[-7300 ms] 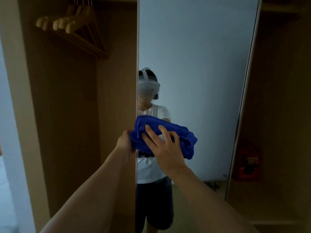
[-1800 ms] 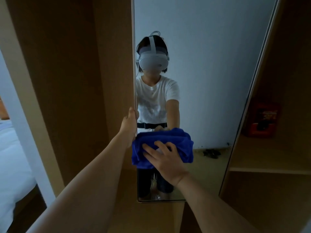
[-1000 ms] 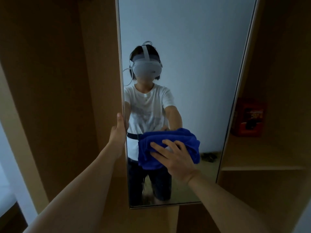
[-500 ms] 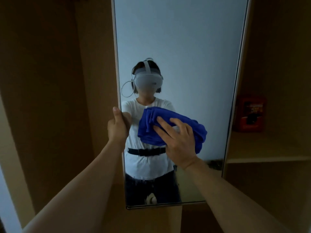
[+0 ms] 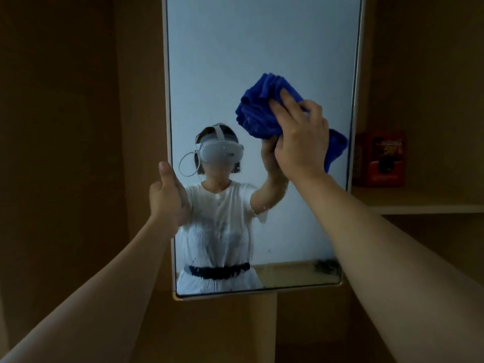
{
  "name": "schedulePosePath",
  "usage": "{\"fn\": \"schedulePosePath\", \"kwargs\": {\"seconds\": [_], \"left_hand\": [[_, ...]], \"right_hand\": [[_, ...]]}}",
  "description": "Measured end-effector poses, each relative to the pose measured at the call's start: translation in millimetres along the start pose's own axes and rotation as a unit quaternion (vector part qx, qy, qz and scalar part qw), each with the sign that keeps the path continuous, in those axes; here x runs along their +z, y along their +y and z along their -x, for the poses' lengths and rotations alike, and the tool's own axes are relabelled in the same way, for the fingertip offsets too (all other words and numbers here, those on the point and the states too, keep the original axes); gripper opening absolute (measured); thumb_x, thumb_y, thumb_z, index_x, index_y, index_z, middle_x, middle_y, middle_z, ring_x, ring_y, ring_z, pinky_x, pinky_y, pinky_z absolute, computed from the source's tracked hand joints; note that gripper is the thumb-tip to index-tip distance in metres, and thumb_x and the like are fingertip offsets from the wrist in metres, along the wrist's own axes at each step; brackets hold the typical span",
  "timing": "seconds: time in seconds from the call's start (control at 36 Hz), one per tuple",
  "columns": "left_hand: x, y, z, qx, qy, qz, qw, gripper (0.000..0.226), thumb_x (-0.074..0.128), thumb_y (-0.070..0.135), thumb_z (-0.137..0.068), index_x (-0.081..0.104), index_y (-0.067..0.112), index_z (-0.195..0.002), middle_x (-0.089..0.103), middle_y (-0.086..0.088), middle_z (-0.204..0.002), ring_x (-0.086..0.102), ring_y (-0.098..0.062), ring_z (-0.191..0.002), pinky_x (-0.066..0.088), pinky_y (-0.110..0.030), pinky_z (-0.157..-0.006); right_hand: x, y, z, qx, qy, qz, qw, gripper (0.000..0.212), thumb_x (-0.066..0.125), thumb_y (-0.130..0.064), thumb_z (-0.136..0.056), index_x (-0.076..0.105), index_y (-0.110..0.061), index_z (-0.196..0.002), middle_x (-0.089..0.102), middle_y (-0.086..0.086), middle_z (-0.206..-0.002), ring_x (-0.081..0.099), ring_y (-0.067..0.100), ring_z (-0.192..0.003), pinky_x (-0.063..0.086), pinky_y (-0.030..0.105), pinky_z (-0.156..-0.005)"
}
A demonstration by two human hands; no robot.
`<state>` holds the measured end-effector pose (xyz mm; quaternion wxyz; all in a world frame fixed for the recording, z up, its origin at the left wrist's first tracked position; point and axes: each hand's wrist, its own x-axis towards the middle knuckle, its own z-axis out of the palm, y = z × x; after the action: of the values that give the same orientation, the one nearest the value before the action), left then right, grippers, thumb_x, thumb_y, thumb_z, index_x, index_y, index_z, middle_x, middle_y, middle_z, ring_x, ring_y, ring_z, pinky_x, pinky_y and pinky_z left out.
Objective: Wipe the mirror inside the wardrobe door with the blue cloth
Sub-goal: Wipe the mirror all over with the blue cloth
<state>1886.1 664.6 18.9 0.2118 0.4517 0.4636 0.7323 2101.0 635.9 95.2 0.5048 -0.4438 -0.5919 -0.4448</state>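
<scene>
A tall mirror [image 5: 262, 48] fills the inside of the open wardrobe door, its bottom edge low in view. The bunched blue cloth [image 5: 258, 111] is pressed flat against the glass in the mirror's upper right part. My right hand [image 5: 301, 137] lies spread over the cloth and holds it to the mirror. My left hand [image 5: 167, 195] grips the door's left edge at mid height, thumb up along the frame. Wet streaks show on the lower glass, over the reflection of a person in a white shirt.
Dim wooden wardrobe panels [image 5: 65, 153] stand to the left of the door. On the right a wooden shelf [image 5: 419, 203] carries a red box [image 5: 379, 158]. More wood panel runs below the mirror.
My right hand has carried the cloth up and to the right across the glass. The view has tilted up a little. My left hand keeps its hold on the door edge.
</scene>
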Motion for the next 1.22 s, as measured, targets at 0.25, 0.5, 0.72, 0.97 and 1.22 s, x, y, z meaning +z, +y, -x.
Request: {"fn": "schedulePosePath", "kwargs": {"seconds": [0.25,0.5,0.72,0.97,1.22], "left_hand": [[-4.1,-5.1,2.3,0.006,0.002,0.034,0.999,0.050,0.024,0.061,-0.091,0.041,0.023,-0.065,0.048,-0.001,-0.067,0.045,-0.011,-0.060,0.037,-0.032,-0.062],[-5.1,-7.5,-1.9,0.013,-0.003,0.044,0.999,0.060,0.025,0.064,-0.089,0.046,0.015,-0.062,0.047,-0.006,-0.057,0.047,-0.018,-0.053,0.039,-0.029,-0.053],[-0.4,-15.7,-11.4,0.037,0.024,0.036,0.998,0.060,0.025,0.066,-0.088,0.045,0.017,-0.060,0.048,-0.004,-0.057,0.049,-0.016,-0.053,0.039,-0.026,-0.056],[-0.6,-12.0,-8.3,0.023,0.013,0.039,0.999,0.054,0.023,0.065,-0.089,0.045,0.021,-0.067,0.051,-0.004,-0.066,0.049,-0.014,-0.060,0.040,-0.029,-0.057],[-5.0,-14.5,-2.5,0.013,-0.020,0.034,0.999,0.055,0.022,0.061,-0.092,0.042,0.019,-0.062,0.050,-0.005,-0.057,0.050,-0.015,-0.052,0.040,-0.028,-0.057]], "right_hand": [[-0.2,-1.3,91.4,0.071,0.011,-0.020,0.997,0.052,0.043,-0.010,-0.079,0.059,-0.015,-0.128,0.052,0.001,-0.139,0.053,0.035,-0.113,0.047,0.048,-0.084],[-14.8,42.2,27.1,0.221,0.010,-0.001,0.975,0.059,0.054,-0.008,-0.085,0.041,-0.027,-0.139,0.036,-0.010,-0.150,0.041,0.025,-0.120,0.044,0.042,-0.092],[-13.6,61.3,41.0,0.203,0.002,0.030,0.979,0.057,0.054,-0.016,-0.087,0.037,-0.024,-0.141,0.033,-0.006,-0.152,0.043,0.025,-0.118,0.049,0.039,-0.084],[10.1,21.9,111.8,0.243,0.057,0.006,0.968,0.062,0.065,-0.009,-0.075,0.052,-0.020,-0.134,0.044,-0.005,-0.146,0.047,0.028,-0.113,0.047,0.044,-0.085],[6.8,12.8,115.5,0.166,0.015,0.008,0.986,0.061,0.061,-0.009,-0.081,0.048,-0.020,-0.139,0.041,-0.003,-0.148,0.044,0.031,-0.121,0.039,0.045,-0.094]]}}
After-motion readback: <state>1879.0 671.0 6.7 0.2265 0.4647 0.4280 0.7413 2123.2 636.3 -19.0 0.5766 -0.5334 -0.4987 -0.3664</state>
